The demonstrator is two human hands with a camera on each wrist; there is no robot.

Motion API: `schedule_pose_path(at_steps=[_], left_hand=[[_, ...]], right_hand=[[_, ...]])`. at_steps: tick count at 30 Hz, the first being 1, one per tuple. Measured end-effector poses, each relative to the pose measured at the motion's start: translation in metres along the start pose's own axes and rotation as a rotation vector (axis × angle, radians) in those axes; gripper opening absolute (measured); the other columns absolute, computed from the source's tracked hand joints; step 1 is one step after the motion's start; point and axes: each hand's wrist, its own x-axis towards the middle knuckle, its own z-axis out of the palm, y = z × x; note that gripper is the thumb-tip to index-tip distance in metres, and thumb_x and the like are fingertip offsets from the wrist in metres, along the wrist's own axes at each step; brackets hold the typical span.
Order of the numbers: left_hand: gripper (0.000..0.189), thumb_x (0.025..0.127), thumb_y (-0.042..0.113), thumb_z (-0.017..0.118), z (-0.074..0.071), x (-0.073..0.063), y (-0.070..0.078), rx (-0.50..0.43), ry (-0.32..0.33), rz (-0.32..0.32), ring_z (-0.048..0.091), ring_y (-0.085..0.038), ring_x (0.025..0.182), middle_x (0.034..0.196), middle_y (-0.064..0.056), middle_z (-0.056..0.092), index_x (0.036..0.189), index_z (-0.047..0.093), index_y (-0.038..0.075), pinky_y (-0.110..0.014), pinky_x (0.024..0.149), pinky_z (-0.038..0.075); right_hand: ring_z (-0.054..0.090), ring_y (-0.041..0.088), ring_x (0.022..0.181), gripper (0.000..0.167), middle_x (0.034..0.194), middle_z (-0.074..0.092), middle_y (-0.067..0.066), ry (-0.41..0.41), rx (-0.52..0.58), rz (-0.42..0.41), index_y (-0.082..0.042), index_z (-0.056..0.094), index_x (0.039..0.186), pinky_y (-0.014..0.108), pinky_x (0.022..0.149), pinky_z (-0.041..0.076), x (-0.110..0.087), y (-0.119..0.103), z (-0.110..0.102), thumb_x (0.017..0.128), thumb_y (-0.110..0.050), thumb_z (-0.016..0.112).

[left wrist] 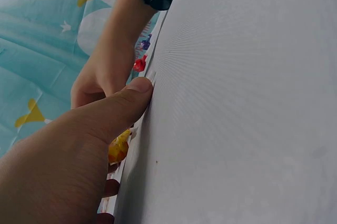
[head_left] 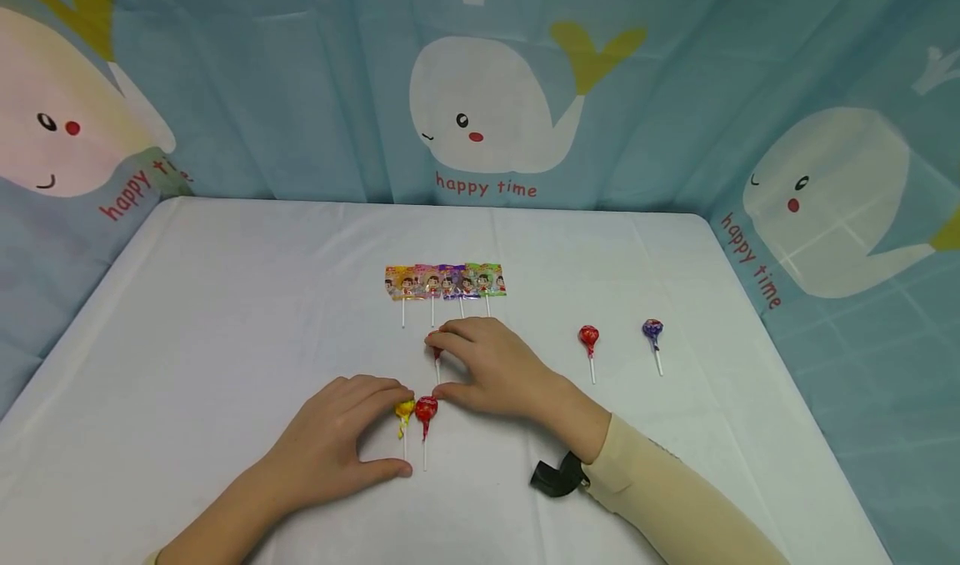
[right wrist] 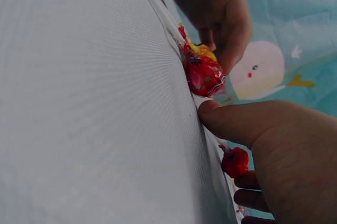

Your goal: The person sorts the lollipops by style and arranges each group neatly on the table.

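Note:
My left hand [head_left: 337,432] holds a yellow-wrapped lollipop [head_left: 405,408] lengthwise, forefinger at the candy and thumb by the stick's lower end. Right beside that one lies a red lollipop [head_left: 426,408], its stick toward me. Just beyond, my right hand [head_left: 502,373] spans a second red lollipop [head_left: 437,353], fingers at its head and thumb near its stick end; the fingers partly cover the candy. In the right wrist view this red candy [right wrist: 235,162] shows between thumb and fingers. The left wrist view shows the yellow candy [left wrist: 119,148] behind my left thumb.
Several flat-wrapped lollipops [head_left: 446,282] in orange, pink, purple and green line up beyond my hands. To the right lie another red lollipop [head_left: 588,337] and a purple one [head_left: 652,329]. A black strap piece [head_left: 557,477] hangs at my right sleeve. A whale-print curtain [head_left: 300,90] borders the white table [head_left: 187,315].

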Motion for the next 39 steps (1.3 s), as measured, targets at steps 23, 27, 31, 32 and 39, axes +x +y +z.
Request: schedule_pose_path(at_steps=[23, 27, 31, 32, 39], left_hand=[[0.080, 0.076, 0.060, 0.096, 0.000, 0.000, -0.001, -0.005, -0.025, -0.007, 0.064, -0.013, 0.124, 0.136, 0.012, 0.069, 0.140, 0.071, 0.018, -0.042, 0.097, 0.054], [0.080, 0.077, 0.060, 0.096, 0.000, 0.000, -0.001, -0.006, -0.028, -0.010, 0.064, -0.013, 0.124, 0.136, 0.012, 0.068, 0.140, 0.070, 0.019, -0.041, 0.098, 0.053], [0.080, 0.077, 0.060, 0.096, -0.001, 0.000, 0.000, -0.003, -0.036, -0.016, 0.064, -0.013, 0.124, 0.137, 0.012, 0.068, 0.140, 0.070, 0.019, -0.042, 0.098, 0.054], [0.080, 0.077, 0.060, 0.096, -0.001, 0.000, 0.000, -0.002, -0.039, -0.019, 0.064, -0.012, 0.124, 0.137, 0.013, 0.068, 0.140, 0.070, 0.019, -0.042, 0.098, 0.054], [0.080, 0.076, 0.062, 0.095, -0.002, -0.001, 0.001, 0.009, -0.056, -0.035, 0.064, -0.012, 0.125, 0.137, 0.014, 0.068, 0.140, 0.071, 0.020, -0.043, 0.096, 0.056]], right_hand=[[0.060, 0.021, 0.135, 0.073, 0.143, 0.069, 0.000, -0.038, -0.096, 0.036, -0.012, 0.063, 0.148, 0.043, 0.120, 0.041, -0.002, 0.006, -0.001, 0.094, -0.058, 0.078], [0.061, 0.021, 0.134, 0.073, 0.141, 0.070, 0.000, -0.030, -0.096, 0.027, -0.012, 0.065, 0.147, 0.043, 0.120, 0.041, -0.003, 0.006, -0.001, 0.093, -0.058, 0.079], [0.061, 0.021, 0.133, 0.072, 0.140, 0.070, 0.000, -0.007, -0.101, 0.009, -0.011, 0.065, 0.146, 0.042, 0.119, 0.042, -0.003, 0.008, -0.001, 0.093, -0.058, 0.079], [0.061, 0.021, 0.133, 0.072, 0.140, 0.070, 0.000, 0.000, -0.102, 0.003, -0.011, 0.065, 0.146, 0.042, 0.119, 0.042, -0.004, 0.008, -0.001, 0.093, -0.058, 0.079], [0.060, 0.021, 0.132, 0.071, 0.140, 0.069, 0.000, 0.027, -0.126, -0.027, -0.011, 0.065, 0.146, 0.041, 0.119, 0.041, -0.007, 0.012, -0.002, 0.095, -0.059, 0.077]])
